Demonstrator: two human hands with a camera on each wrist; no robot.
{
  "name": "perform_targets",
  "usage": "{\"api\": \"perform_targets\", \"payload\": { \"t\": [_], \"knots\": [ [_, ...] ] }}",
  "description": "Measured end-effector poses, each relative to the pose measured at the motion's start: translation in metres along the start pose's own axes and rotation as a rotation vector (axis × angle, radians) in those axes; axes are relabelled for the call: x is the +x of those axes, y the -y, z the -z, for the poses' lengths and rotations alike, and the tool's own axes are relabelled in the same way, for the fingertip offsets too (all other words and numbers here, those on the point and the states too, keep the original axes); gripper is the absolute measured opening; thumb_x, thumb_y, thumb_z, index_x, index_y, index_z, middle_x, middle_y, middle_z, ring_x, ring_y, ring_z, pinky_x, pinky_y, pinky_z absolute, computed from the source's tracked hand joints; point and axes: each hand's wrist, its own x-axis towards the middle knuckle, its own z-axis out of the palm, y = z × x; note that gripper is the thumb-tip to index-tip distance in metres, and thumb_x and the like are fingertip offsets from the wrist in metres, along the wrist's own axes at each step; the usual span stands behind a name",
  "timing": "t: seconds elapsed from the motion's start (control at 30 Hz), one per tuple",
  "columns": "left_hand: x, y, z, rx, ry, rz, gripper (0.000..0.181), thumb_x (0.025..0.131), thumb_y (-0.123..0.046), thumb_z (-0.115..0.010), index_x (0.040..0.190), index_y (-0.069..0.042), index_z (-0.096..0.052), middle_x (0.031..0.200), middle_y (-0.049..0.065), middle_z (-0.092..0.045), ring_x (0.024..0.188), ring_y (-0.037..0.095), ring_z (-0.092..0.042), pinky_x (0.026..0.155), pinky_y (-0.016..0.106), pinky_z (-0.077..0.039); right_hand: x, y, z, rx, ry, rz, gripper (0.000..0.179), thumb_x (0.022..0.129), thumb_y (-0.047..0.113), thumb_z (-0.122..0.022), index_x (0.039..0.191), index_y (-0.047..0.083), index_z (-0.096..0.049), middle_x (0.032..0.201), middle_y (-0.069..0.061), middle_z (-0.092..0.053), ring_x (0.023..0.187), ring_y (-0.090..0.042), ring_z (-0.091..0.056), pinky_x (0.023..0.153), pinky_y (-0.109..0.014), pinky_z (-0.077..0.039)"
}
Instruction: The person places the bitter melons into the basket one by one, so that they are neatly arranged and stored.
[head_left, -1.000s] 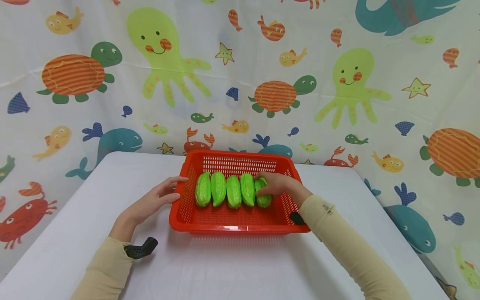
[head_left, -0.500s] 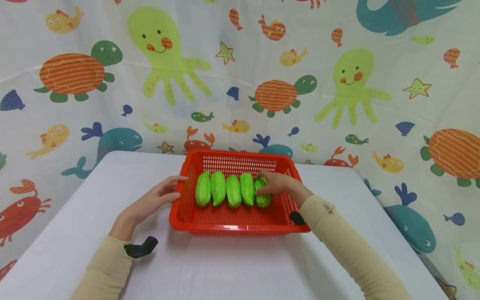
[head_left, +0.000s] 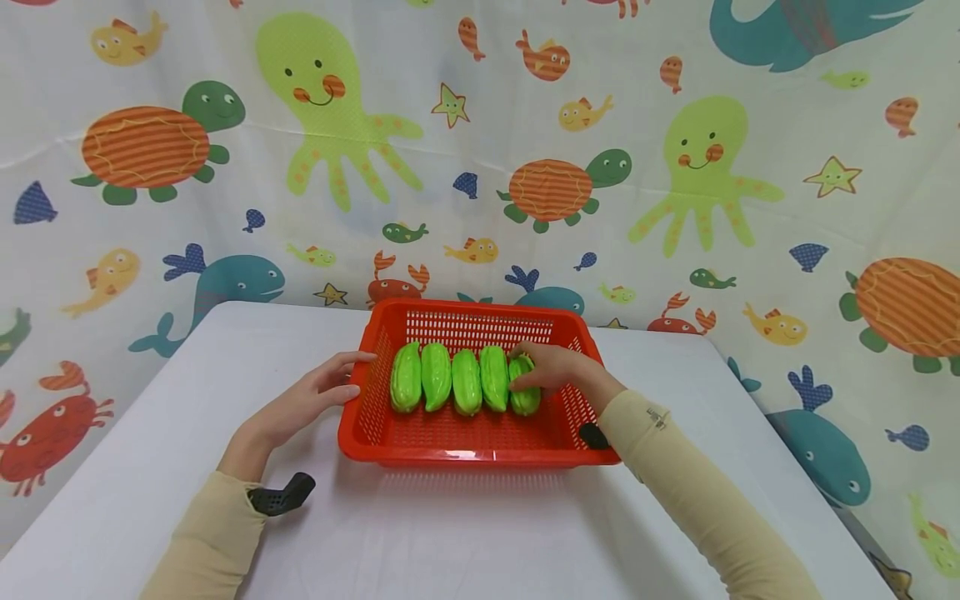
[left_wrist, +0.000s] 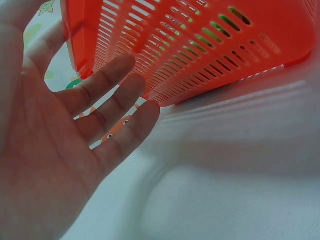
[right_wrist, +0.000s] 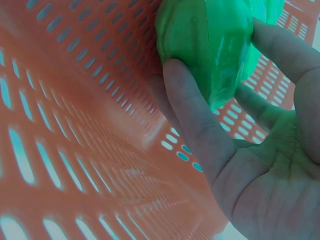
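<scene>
Several glossy green ridged gourds, like bitter melons, lie upright side by side in a row inside a red plastic basket (head_left: 465, 457). My right hand (head_left: 553, 367) reaches over the basket's right side and grips the rightmost bitter melon (head_left: 525, 398) between thumb and fingers. In the right wrist view, the fingers curl round both sides of this bitter melon (right_wrist: 205, 45). My left hand (head_left: 307, 402) touches the basket's left rim with its fingertips. Its relaxed, spread fingers show beside the slotted outer wall in the left wrist view, with the palm (left_wrist: 45, 150) off the basket.
The basket stands toward the back of a white table (head_left: 465, 533). Behind it hangs a white curtain (head_left: 480, 142) printed with sea animals. Black wrist devices (head_left: 281, 496) sit at the cuffs of the beige sleeves (head_left: 693, 483).
The rightmost bitter melon has shifted very slightly left with my right fingers on it. My left hand and the basket stay in place.
</scene>
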Motion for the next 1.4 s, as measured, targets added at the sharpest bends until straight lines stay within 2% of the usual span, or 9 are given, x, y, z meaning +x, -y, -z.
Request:
{"api": "perform_targets", "payload": {
  "t": [0.63,0.9,1.1,1.4],
  "knots": [
    [-0.0011,-0.0004,-0.0007,0.003,-0.001,0.007,0.053,0.098,-0.034,-0.056,0.147,-0.022,-0.038,0.148,0.018,-0.038,0.132,0.040,-0.039,0.097,0.056,-0.045,-0.0022,0.0017,0.0000,0.000,-0.007,0.008,0.059,0.088,0.028,-0.073,0.139,0.015,-0.047,0.127,-0.013,-0.053,0.099,-0.025,-0.060,0.078,-0.034,-0.058],
    [-0.0012,-0.0009,-0.0004,0.008,-0.001,0.006,0.053,0.098,-0.034,-0.056,0.147,-0.022,-0.038,0.148,0.017,-0.038,0.131,0.040,-0.039,0.097,0.056,-0.045,-0.0020,0.0012,0.0008,-0.040,-0.046,0.019,0.057,0.088,0.027,-0.073,0.138,0.015,-0.049,0.124,-0.013,-0.056,0.099,-0.025,-0.059,0.076,-0.033,-0.058],
    [-0.0002,-0.0008,0.0005,0.009,0.002,0.007,0.053,0.099,-0.034,-0.055,0.147,-0.022,-0.038,0.148,0.017,-0.038,0.131,0.040,-0.039,0.097,0.055,-0.046,-0.0016,0.0012,0.0007,-0.061,-0.037,0.028,0.057,0.088,0.028,-0.073,0.138,0.016,-0.049,0.124,-0.012,-0.056,0.100,-0.024,-0.059,0.080,-0.033,-0.057],
    [0.0003,-0.0008,0.0015,0.011,0.003,0.007,0.053,0.099,-0.035,-0.055,0.147,-0.022,-0.037,0.149,0.017,-0.036,0.132,0.041,-0.037,0.097,0.056,-0.045,-0.0016,0.0015,0.0016,-0.038,-0.028,0.028,0.057,0.089,0.029,-0.072,0.139,0.016,-0.048,0.129,-0.012,-0.053,0.104,-0.026,-0.057,0.083,-0.036,-0.056]
  ]
}}
